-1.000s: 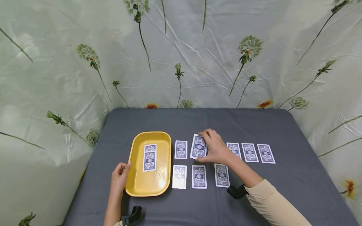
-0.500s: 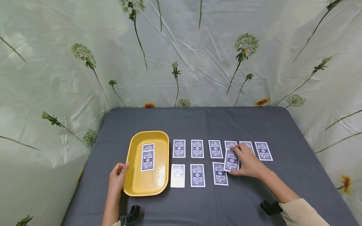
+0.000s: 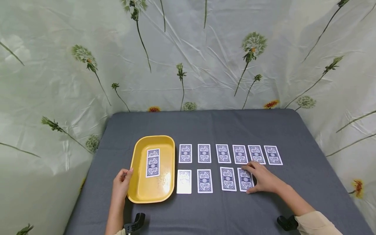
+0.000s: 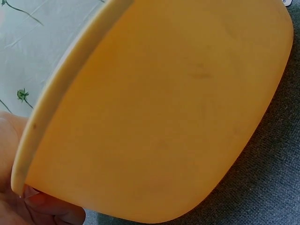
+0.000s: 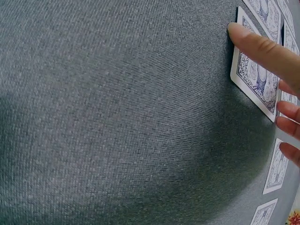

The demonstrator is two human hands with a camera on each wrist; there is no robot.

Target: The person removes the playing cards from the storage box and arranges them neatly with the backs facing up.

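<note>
A yellow tray (image 3: 140, 187) lies on the left of the cloth, with overlapping face-down playing cards (image 3: 153, 166) in it. My left hand (image 3: 121, 184) holds the tray's left rim between thumb and fingers; in the left wrist view the tray wall (image 4: 150, 108) covers most of the picture. On the right, my right hand (image 3: 264, 179) grips a blue-backed playing card (image 3: 244, 181) by its near and far edges, at the right end of the front row. In the right wrist view the thumb reaches over the near edge of this card (image 5: 255, 79), which is at the cloth.
Several face-down cards (image 3: 204, 153) form a back row right of the tray. The front row has 3 others, including a glare-washed card (image 3: 184, 181) beside the tray. Grey cloth (image 3: 217, 212) covers the table; a flowered sheet (image 3: 205, 65) hangs behind.
My right hand has carried a card rightward and toward me, from above the back row to the front row's right end. The left hand stays on the tray rim.
</note>
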